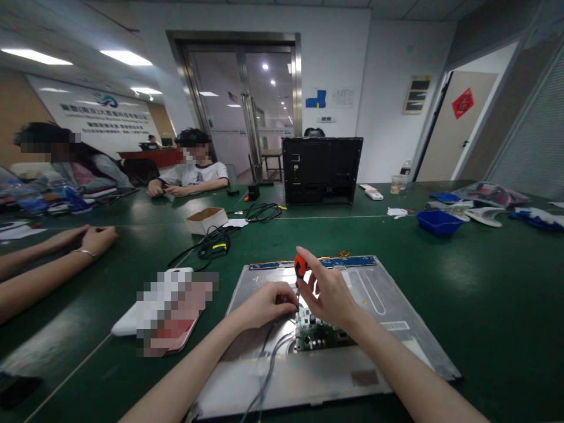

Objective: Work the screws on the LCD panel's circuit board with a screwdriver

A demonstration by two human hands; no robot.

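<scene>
My right hand grips an upright screwdriver by its orange and black handle. Its shaft points down at the upper left corner of a green circuit board. Beside the screwdriver's tip, my left hand is closed in a pinch; whatever lies between those fingertips is hidden. The board sits on the metal back of a flat display panel, which lies on the green table. Dark cables run from under my left hand, across the panel, towards me.
Left of the panel lie a white object and a pink phone-like object, partly blurred. Beyond are coiled black cables, an open box and a black monitor. A blue tray stands right. Another person's hands rest left.
</scene>
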